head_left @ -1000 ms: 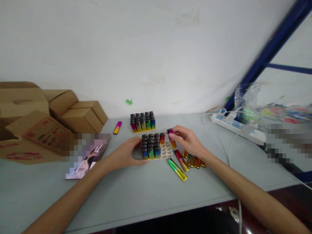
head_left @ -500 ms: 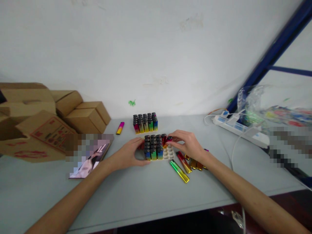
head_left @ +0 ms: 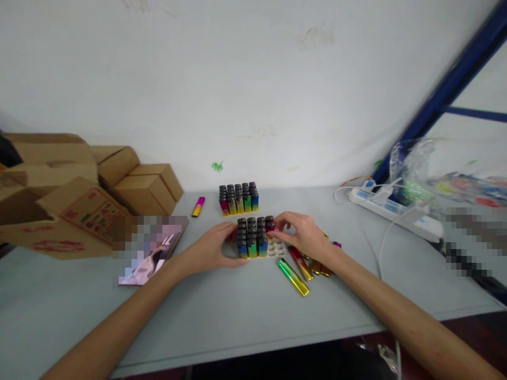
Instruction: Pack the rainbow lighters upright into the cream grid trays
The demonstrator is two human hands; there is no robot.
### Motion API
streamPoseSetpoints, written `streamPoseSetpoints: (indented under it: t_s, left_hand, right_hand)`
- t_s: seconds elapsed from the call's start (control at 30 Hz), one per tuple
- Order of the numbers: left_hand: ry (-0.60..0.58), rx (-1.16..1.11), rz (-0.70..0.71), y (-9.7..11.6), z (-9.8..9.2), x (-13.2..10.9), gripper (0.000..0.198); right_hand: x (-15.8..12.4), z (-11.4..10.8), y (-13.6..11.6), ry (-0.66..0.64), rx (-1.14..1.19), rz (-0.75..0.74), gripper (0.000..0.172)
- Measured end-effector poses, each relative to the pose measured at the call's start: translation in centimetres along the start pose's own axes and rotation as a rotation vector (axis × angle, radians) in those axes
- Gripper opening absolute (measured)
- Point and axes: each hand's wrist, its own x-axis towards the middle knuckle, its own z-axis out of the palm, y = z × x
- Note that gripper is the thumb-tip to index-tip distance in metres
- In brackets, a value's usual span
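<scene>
A white tray (head_left: 279,249) with round-cornered holes holds several rows of upright lighters (head_left: 252,240) with black tops and shiny coloured bodies. My left hand (head_left: 219,247) grips the tray's left end, thumb at the front corner and fingers behind the lighters. At the tray's right part, my right hand (head_left: 300,232) pinches a red lighter (head_left: 271,226) standing in the fourth column; its fingertips partly cover it. Bare holes show in front of that lighter. Beside the tray lie a green-yellow lighter (head_left: 293,277), a red-gold lighter (head_left: 301,263) and several gold ones, partly under my right hand.
Behind stands a second block of upright lighters (head_left: 238,199), with a pink-yellow lighter (head_left: 198,207) lying to its left. Cardboard boxes (head_left: 144,190) and a propped screen (head_left: 152,256) are on the left. A white power strip (head_left: 396,211) with cables lies at the right.
The red lighter in my right hand has gone from tilted above the tray to upright in the fourth column. My left hand keeps its hold; the view has shifted slightly.
</scene>
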Motion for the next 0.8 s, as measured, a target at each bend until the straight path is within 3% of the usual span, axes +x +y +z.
streamPoseSetpoints:
  t_s: [0.13, 0.3, 0.43, 0.53, 0.6, 0.73, 0.8]
  left_hand:
    - [0.002, 0.018, -0.011, 0.0, -0.1, 0.0, 0.051]
    - [0.004, 0.026, -0.028, 0.3, -0.2, -0.1, 0.052]
    - [0.02, 0.026, -0.02, 0.3, -0.2, -0.1, 0.052]
    - [0.007, 0.026, -0.02, 0.3, -0.2, 0.0, 0.052]
    - [-0.004, 0.021, -0.021, 0.3, -0.2, 0.0, 0.051]
    - [-0.007, 0.012, -0.023, 0.3, -0.2, 0.0, 0.052]
    - [-0.005, 0.017, -0.026, 0.4, -0.2, 0.0, 0.052]
  right_hand:
    - [0.1, -3.2, 1.6, 0.013, -0.099, 0.053, 0.021]
    - [-1.0, -7.0, 4.9, -0.07, -0.437, 0.246, 0.022]
    - [-1.9, -6.7, 6.6, -0.199, -0.498, 0.385, 0.031]
    - [-1.8, -6.0, 6.8, -0.253, -0.43, 0.394, 0.018]
    - [-1.4, -5.8, 6.4, -0.19, -0.391, 0.331, 0.012]
    - [-0.7, -5.7, 4.7, 0.071, -0.092, 0.255, 0.031]
    - [-0.7, -5.5, 3.7, 0.125, 0.062, 0.242, 0.036]
